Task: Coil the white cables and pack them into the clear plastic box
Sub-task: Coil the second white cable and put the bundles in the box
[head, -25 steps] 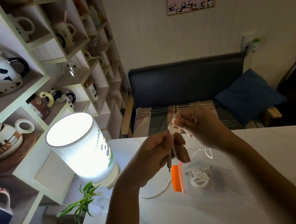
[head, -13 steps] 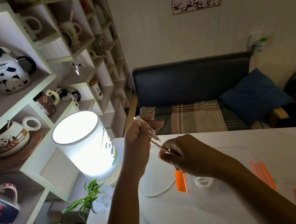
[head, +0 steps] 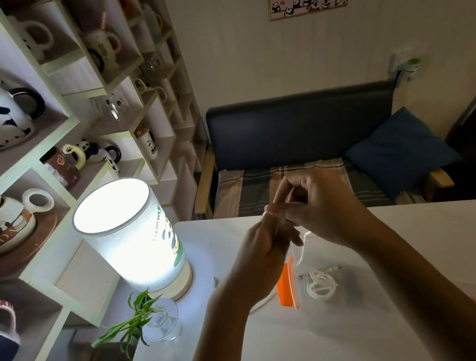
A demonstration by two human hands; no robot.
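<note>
Both hands are held up together over the white marble-look table (head: 350,343). The left hand (head: 261,254) is curled, thumb pressed up top, and the right hand (head: 313,209) is curled against it, fingertips bunched. A thin white cable (head: 304,251) is seen hanging below them, so something's pinched there, though exactly which fingers grip it can't be told. A coiled white cable (head: 320,284) is already lying inside the clear plastic box with the orange latch (head: 286,286), right under the hands. A lit white cylinder lamp (head: 133,237) is parked off to the left.
</note>
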